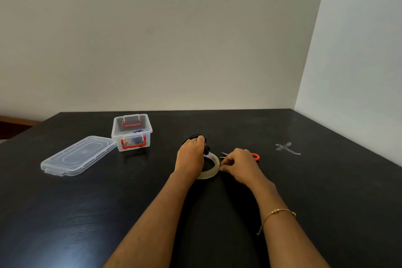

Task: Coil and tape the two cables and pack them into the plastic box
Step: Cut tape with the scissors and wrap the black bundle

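Left hand (191, 154) grips a coiled black cable (194, 137) mid-table; right hand (238, 164) pinches the tape roll (212, 168) edge, scissors (255, 156) behind. The open box (131, 131) far left holds a blue item, lid (76, 155) beside it; bare table (326, 191) spreads right

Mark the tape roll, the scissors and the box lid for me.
tape roll (214, 172): head view, on its near right rim.
scissors (256, 156): head view, on the red handle showing past the right hand.
box lid (78, 155): head view, on the middle of its clear top face.
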Demonstrator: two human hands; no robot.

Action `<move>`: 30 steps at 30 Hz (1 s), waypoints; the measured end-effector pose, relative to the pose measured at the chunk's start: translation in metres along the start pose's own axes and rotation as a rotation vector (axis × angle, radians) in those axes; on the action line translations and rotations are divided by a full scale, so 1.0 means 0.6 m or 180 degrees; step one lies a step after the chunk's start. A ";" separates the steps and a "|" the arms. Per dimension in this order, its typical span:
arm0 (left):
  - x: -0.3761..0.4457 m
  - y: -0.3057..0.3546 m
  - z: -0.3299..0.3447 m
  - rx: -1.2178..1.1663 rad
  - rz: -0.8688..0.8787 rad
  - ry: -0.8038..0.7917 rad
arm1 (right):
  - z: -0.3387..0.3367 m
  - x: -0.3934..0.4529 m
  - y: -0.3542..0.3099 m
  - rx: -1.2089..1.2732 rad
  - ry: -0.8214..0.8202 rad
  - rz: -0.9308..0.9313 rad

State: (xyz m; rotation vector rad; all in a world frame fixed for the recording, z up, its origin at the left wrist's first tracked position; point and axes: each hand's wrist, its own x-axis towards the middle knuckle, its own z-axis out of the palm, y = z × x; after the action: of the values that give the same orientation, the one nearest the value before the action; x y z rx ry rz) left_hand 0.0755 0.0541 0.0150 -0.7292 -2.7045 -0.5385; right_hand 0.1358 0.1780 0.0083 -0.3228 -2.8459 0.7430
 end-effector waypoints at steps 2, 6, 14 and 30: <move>0.000 -0.001 0.000 0.0021 0.0011 -0.0022 | -0.001 -0.002 -0.002 -0.0029 0.0104 -0.0034; 0.000 -0.002 0.000 0.0117 0.0112 -0.0122 | -0.002 -0.004 -0.003 0.0017 0.0208 0.0007; 0.000 0.004 0.001 0.0283 0.0403 -0.0131 | -0.005 0.004 -0.014 0.1235 0.0211 0.1162; -0.008 0.013 -0.001 0.0325 0.0676 0.0642 | -0.002 -0.009 -0.046 0.2148 0.0599 0.1179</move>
State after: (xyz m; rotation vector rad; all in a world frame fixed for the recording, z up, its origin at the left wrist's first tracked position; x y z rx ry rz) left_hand 0.0835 0.0583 0.0157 -0.8708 -2.4136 -0.3964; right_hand 0.1369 0.1537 0.0222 -0.7587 -2.2069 1.5746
